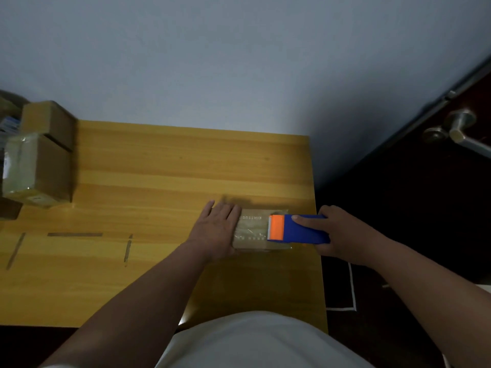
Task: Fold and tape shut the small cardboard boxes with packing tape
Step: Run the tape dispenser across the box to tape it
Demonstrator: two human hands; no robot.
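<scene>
Near the table's (159, 160) right edge, our flat, open left hand (216, 229) pins a small cardboard box (252, 229) while our right hand (332, 232) grips the blue tape dispenser (303, 229) over its top. The box looks light and fairly stiff, likely to slide unless we press down on its lid.

Blue-and-orange tape dispenser (297, 229), yellow wood-grain table (164, 166)

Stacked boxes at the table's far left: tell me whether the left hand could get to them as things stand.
Probably yes. The left hand lies flat on the small box, holding nothing, and only bare table lies between it and the stacked boxes. Lifting it would free the small box.
</scene>
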